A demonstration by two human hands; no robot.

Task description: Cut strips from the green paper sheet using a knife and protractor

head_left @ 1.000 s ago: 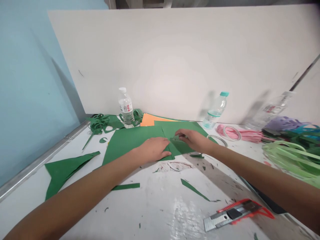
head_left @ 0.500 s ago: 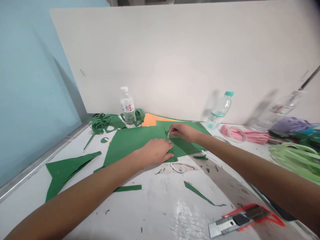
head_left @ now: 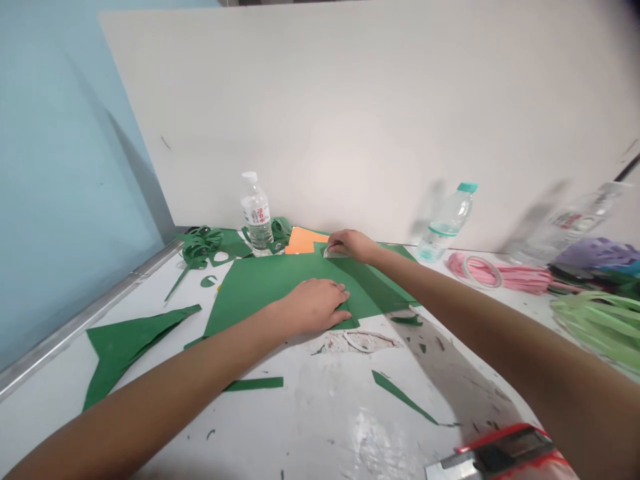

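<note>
My left hand lies flat, fingers spread, on the near right part of a green paper sheet. At the far edge of the green sheets, my right hand pinches a small pale, see-through piece with a curved edge, like a protractor. Its lower edge is against the paper; my fingers hide part of it. Further green paper lies under my right forearm, and an orange sheet shows behind.
A water bottle stands behind the sheets; a teal-capped bottle leans right. A red utility knife lies near front. Green offcuts, a folded green piece, pink strips and light green strips lie around.
My right hand has moved back and slightly left across the green paper with the pale piece. My left hand stays on the sheet. The view has shifted slightly.
</note>
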